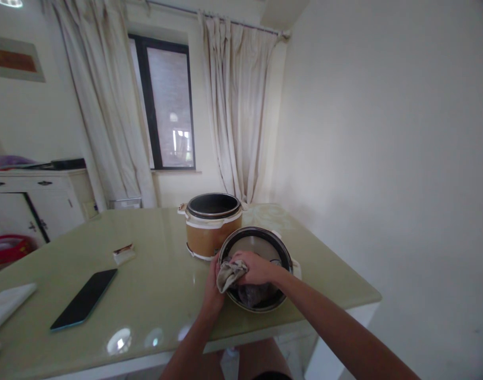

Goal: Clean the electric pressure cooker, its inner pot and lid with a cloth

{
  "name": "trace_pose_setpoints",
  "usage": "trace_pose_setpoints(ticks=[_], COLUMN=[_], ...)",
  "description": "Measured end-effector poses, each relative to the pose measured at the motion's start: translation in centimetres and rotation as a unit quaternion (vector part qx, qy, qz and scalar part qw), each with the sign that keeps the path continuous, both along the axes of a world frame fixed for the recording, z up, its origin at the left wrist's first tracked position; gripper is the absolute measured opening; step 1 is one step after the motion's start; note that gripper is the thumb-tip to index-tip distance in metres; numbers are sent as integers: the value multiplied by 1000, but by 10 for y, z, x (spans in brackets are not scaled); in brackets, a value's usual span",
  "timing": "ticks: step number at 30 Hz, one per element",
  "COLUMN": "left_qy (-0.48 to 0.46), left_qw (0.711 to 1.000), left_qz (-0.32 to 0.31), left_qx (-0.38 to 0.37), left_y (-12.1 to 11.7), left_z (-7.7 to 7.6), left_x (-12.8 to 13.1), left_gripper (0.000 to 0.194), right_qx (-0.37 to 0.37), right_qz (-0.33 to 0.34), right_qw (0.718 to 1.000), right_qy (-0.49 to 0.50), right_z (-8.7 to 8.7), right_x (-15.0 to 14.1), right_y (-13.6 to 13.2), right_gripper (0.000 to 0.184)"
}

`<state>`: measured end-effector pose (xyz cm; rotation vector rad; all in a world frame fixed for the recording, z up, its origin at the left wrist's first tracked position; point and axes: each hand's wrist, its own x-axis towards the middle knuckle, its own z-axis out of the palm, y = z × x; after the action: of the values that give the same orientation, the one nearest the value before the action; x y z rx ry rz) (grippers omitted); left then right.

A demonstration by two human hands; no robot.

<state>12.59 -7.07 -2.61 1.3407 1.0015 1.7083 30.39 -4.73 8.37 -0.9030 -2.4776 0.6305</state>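
Note:
A round cooker lid (252,243) rests on the table in front of me, its metal underside and dark ring facing up and towards me. My left hand (214,287) grips the lid's left rim, its fingers partly hidden by the cloth and the rim. Bunched in my right hand (257,268) is a greyish cloth (230,275), pressed against the inside of the lid on its left side. A dark fold of cloth hangs below that hand. Just behind the lid stands an orange-brown and white electric cooker (204,236) without its lid, a dark inner pot showing.
On the left of the green-topped table (158,295) lie a black phone (84,299), a small packet (124,254) and a white object (7,306). A white wall (384,158) borders the table on the right. A white cabinet (55,198) stands back left.

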Motion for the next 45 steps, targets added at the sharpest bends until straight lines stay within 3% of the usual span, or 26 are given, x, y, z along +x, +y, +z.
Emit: trace_pose_setpoints(ticks=[10, 18, 26, 32, 36, 42, 45], left_qy=[79, 95, 76, 92, 100, 93, 87], left_qw=[996, 993, 995, 994, 994, 994, 995], left_qz=[39, 67, 61, 52, 53, 61, 57], left_qx=[-12, -8, -13, -7, -3, -4, -9], left_y=[-1, -2, -4, -2, 1, 6, 7], left_z=[3, 6, 10, 9, 5, -2, -4], left_x=[-1, 2, 4, 3, 3, 3, 2], left_gripper=[52, 48, 49, 51, 53, 54, 54], right_qx=[33, 78, 150, 232, 251, 296, 340], right_qz=[94, 140, 156, 121, 71, 40, 16], right_qw=[987, 952, 889, 837, 824, 814, 813], right_qy=[-125, -261, -404, -481, -503, -498, -473], right_z=[11, 26, 48, 44, 43, 59, 71], right_x=[4, 5, 13, 38, 63, 86, 88], right_y=[-14, -31, -55, -71, -63, -29, -7], right_gripper=[36, 30, 22, 24, 22, 4, 12])
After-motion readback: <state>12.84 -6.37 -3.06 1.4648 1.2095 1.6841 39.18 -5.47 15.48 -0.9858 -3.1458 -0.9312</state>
